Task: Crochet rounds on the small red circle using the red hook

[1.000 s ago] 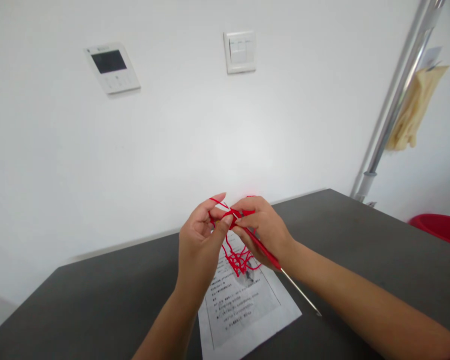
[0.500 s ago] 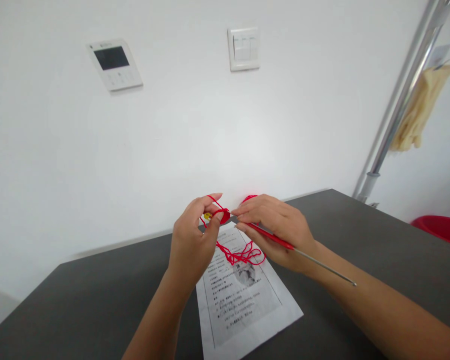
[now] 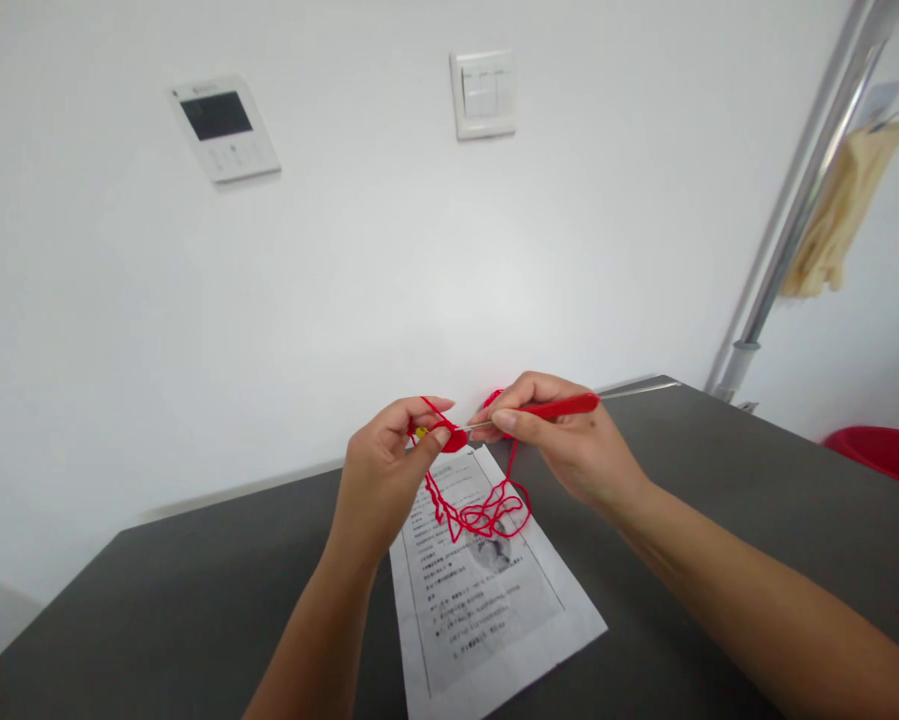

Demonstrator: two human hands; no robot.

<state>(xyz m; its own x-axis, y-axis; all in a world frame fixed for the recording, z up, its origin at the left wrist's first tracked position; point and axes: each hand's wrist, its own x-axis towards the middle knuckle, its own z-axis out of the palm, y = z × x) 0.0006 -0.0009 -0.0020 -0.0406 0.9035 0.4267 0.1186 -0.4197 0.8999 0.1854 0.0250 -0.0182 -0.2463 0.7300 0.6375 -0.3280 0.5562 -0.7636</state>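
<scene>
— Over the printed sheet, at the middle of the dark table, what are the two hands busy with?

— Crochet, by the look of it; the right hand is closed around a crochet hook, pinching its red handle between thumb and fingers, the metal shaft pointing towards nine o'clock; the left hand pinches a small red crocheted piece between thumb and forefinger, with a yellow speck beside it that I cannot identify.

— And the yarn?

— Red yarn runs over the left forefinger and hangs in a loose tangle just above the sheet, at six o'clock from the hook's tip.

— Which step would you judge it to be?

— A stitch in the making, I'd say; the hook's tip meets the piece; the next move seems to call for catching the strand and keeping it taut.

— Any containers?

— Only a red basin at three o'clock, at the frame's edge; its contents are hidden.
</scene>
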